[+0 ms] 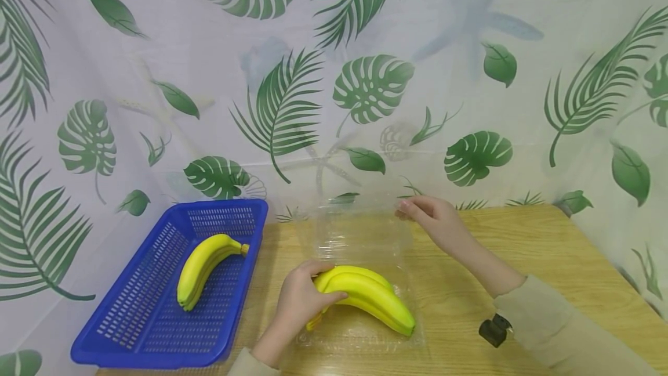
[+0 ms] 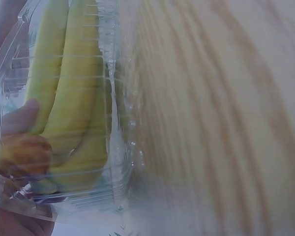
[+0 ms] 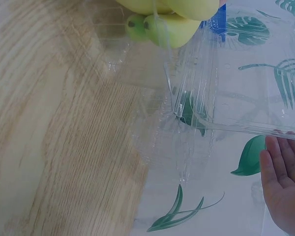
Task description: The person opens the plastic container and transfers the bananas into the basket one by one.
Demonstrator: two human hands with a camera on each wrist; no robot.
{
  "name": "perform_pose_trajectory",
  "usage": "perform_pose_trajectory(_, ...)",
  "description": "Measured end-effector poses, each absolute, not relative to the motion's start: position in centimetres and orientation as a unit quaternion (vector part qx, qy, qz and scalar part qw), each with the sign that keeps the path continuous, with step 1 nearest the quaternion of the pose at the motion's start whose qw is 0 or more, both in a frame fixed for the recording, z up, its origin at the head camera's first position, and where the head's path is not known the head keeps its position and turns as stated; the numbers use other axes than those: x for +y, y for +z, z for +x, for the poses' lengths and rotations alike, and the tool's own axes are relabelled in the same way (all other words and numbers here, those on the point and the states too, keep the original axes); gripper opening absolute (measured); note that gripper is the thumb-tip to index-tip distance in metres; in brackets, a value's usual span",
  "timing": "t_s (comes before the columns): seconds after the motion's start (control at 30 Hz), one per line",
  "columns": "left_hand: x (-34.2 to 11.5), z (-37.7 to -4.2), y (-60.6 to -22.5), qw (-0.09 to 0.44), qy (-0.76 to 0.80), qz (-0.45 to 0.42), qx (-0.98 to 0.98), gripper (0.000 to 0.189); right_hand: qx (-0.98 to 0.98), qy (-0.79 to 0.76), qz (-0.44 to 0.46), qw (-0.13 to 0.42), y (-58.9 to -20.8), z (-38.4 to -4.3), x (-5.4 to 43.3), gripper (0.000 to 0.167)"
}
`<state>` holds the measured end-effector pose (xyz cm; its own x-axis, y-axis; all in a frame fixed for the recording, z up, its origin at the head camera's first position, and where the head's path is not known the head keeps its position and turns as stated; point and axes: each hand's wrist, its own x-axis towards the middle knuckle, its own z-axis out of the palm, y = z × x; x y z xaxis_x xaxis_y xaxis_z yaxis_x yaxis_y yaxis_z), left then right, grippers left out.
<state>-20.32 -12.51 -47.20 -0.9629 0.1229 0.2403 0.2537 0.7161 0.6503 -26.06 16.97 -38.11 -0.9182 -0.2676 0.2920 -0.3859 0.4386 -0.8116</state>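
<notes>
A bunch of yellow bananas (image 1: 367, 295) lies in the base of a clear plastic clamshell box (image 1: 360, 342), green tips toward the right. My left hand (image 1: 304, 296) holds the bunch at its stem end, thumb in front and fingers behind. Through the clear wall, the left wrist view shows the bananas (image 2: 73, 98) and the thumb against them. The box's lid (image 1: 360, 231) stands raised at the back. At the lid's right edge, my right hand (image 1: 435, 219) pinches the rim; in the right wrist view its fingers (image 3: 280, 160) meet that edge.
A blue perforated basket (image 1: 156, 360) stands on the left, with another bunch of bananas (image 1: 206, 271) inside. A small black object (image 1: 494, 331) is by the right sleeve. Behind the wooden table (image 1: 459, 306) hangs a leaf-patterned cloth (image 1: 417, 103).
</notes>
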Motion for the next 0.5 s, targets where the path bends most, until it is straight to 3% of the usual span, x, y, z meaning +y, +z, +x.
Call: perform_pose_trajectory(0.5,-12.43,-20.33,-47.12,0.093,-0.400,-0.091,-0.907,0.057,-0.844,0.497,0.192,0.060,-38.16,-26.14,17.06,0.032)
